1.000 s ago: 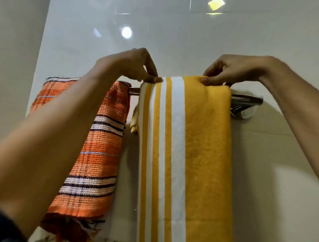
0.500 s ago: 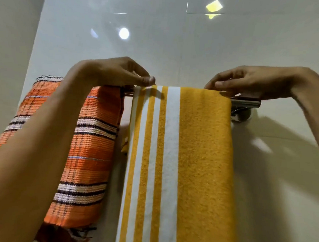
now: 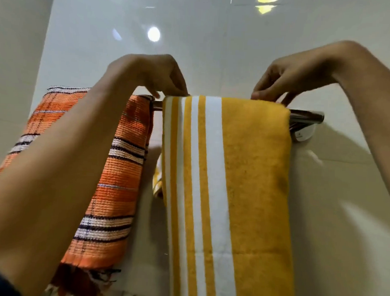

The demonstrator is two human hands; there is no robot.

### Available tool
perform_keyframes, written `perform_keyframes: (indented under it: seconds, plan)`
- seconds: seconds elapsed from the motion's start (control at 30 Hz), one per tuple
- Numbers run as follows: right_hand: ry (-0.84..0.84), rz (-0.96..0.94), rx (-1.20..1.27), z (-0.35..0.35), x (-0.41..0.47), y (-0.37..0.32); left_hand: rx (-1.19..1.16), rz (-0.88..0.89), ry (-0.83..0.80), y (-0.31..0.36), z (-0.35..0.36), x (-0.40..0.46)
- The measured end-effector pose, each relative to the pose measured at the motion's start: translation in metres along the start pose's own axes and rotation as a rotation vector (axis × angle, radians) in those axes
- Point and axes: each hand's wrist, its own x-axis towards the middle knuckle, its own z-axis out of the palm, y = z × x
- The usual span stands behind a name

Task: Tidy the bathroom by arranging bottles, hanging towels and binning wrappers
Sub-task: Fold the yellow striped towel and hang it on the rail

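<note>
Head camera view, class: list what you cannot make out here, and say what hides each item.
- Towel rail: in the head view its middle is covered by the yellow striped towel.
- Orange striped towel: the left forearm hides part of it.
- Yellow towel's bottom: cut off by the lower edge.
- Left hand and right hand: whether the fingers pinch or only touch the fold.

Dim warm light; lamp glare on glossy wall tiles (image 3: 154, 34) (upper centre); soft blur, wide-angle bend.
</note>
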Motion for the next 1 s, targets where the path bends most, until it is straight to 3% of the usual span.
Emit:
perform_keyframes:
  seconds: [0.17,0.27,0.57,0.7,0.83,1.0]
  plan:
    - [-0.081,-0.153,0.119,0.001,-0.017,0.001,-0.122,0.077,-0.035,-0.007,-0.010,-0.027]
    - [-0.085,-0.137,0.070,0.007,-0.021,0.006,-0.068,0.059,-0.070,-0.009,-0.007,-0.035]
    - [0.389,-0.156,-0.035,0.015,-0.004,0.001,-0.102,0.089,0.311,0.000,0.008,-0.011]
    - [0.086,-0.011,-0.053,0.013,0.007,-0.004,0.062,0.002,0.178,-0.003,0.013,-0.002]
    - [0.114,-0.129,0.083,0.014,-0.007,0.002,-0.050,0.043,0.193,-0.008,0.010,-0.016]
    - [0.038,-0.157,0.283,0.020,-0.026,0.020,-0.093,0.084,0.036,-0.012,0.008,-0.040]
